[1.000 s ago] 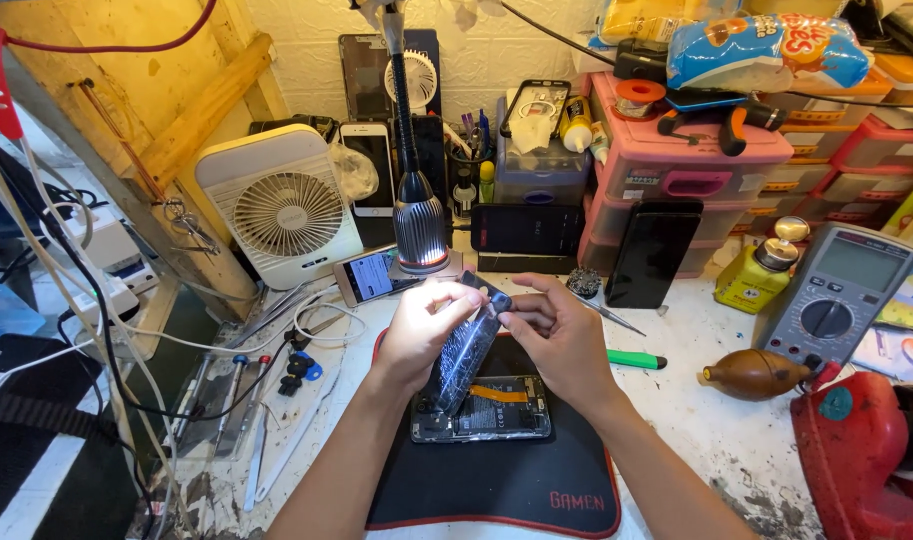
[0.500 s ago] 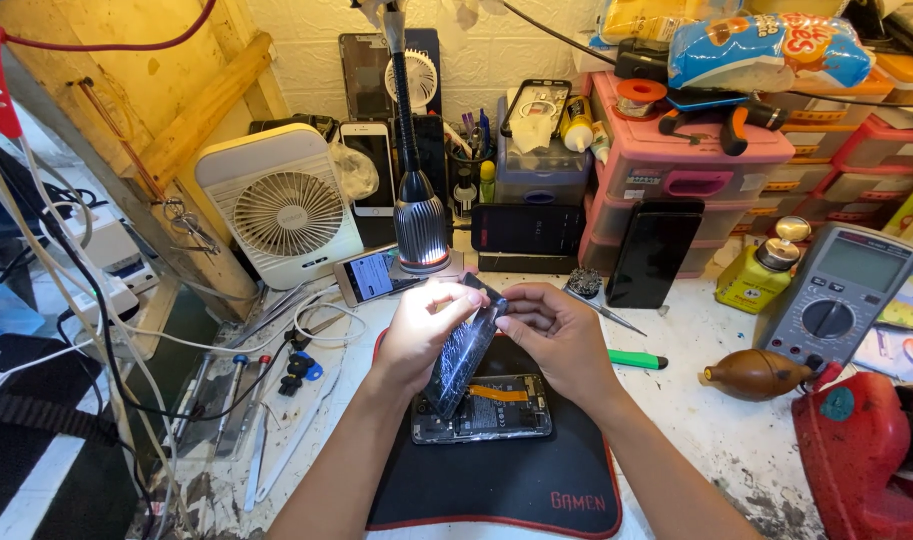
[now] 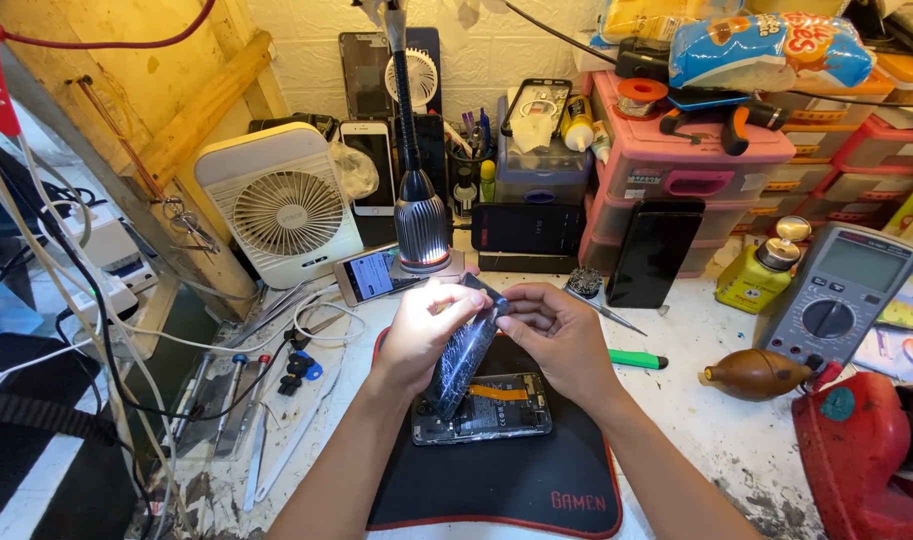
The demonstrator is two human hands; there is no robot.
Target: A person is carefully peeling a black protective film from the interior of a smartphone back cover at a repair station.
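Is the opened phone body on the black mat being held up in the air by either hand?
No: the opened phone body lies flat on the black mat, while both hands hold a cracked screen panel above it.

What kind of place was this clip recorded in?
Most likely a phone repair bench. Both hands, left hand and right hand, hold a cracked screen panel over an opened phone on a black mat. A multimeter and several more phones stand around.

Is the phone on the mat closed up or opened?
Opened: the phone lies on the mat with its insides bare, an orange cable showing.
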